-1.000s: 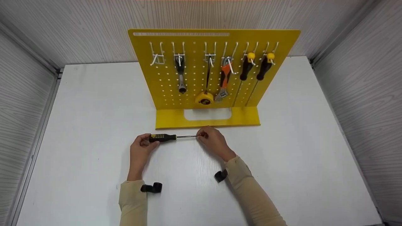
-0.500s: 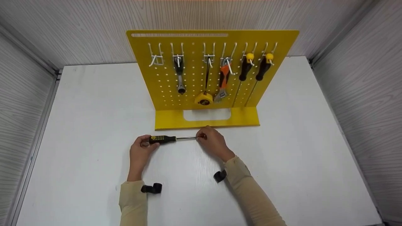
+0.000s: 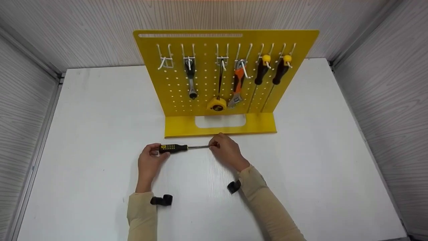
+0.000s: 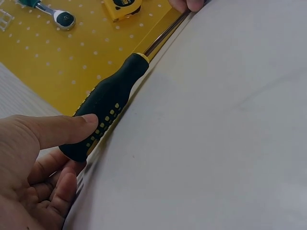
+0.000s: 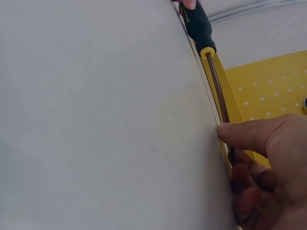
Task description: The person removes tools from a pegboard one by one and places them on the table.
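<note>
One screwdriver (image 3: 179, 148) is held level between the two hands, in front of the yellow base and about midway between the side edges of the white desk (image 3: 311, 167). The end of its handle is pinched by the left hand (image 3: 149, 161), and the far end of its shaft is pinched by the right hand (image 3: 228, 151), both grips being narrow; whether the desk is touched by the tool cannot be told. Its dark handle is thick and waisted, marked with rows of small yellow dots and ringed by a yellow collar, from which a thin, straight metal shaft is extended. Only a narrow strip of desk is left between the tool and the front edge of the pegboard (image 3: 204, 77), while broad stretches are offered towards the left and right edges. A black device is worn at each of the two beige sleeves. By the pegboard, set well in from the far edge, six white hooks are borne; from five of them are hung one ratchet (image 3: 190, 78), one tape measure (image 3: 217, 104), one orange adjustable wrench (image 3: 238, 83) and two long screwdrivers (image 3: 280, 73) with yellow ends.
</note>
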Demonstrator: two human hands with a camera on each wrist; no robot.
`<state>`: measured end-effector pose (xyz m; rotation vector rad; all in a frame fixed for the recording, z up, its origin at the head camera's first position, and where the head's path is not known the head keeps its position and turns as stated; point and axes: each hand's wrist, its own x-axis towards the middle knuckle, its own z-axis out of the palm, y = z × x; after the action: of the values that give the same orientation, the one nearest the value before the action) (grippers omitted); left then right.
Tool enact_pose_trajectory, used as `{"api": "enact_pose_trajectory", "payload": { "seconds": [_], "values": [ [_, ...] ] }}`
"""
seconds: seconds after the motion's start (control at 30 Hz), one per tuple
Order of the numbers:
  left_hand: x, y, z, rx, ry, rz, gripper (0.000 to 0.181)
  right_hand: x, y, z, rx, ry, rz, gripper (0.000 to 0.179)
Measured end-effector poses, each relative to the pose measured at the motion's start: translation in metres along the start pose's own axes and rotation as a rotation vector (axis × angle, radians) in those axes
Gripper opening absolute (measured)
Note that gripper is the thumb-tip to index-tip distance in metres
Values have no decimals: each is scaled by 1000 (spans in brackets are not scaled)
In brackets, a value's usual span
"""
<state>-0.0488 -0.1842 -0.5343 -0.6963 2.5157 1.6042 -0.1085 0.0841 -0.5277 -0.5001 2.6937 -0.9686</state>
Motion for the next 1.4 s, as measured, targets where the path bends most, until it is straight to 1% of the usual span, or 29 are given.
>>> {"api": "enact_pose_trajectory", "payload": {
  "seconds": [0.3,0.43,0.63,0.73,0.93,1.0,1.1,1.23,1.4],
  "values": [
    [2,1,-3,-4,-25,-10,43,0,1,-2,-8,2,3,5],
    [2,1,-4,-14,-31,-2,43,0,1,-2,-6,3,4,5],
    [3,-2,-5,-44,-30,23,44,0,1,-4,29,17,10,7],
    [3,-3,-4,-47,-30,26,45,1,1,-4,37,22,-2,9],
    [2,-1,-3,-40,-51,19,49,-1,5,-5,54,-9,-27,13],
    [1,-1,-4,-41,-62,18,50,-2,7,-6,83,-23,-36,15],
    [-1,-2,-5,-43,-66,20,51,-4,11,-6,155,-36,-45,17],
    [-4,-3,-6,-60,-52,25,50,-5,15,-7,255,-49,-54,20],
    [-7,-2,-7,-68,-36,29,50,-7,15,-9,320,-66,-46,21]
  ]
}}
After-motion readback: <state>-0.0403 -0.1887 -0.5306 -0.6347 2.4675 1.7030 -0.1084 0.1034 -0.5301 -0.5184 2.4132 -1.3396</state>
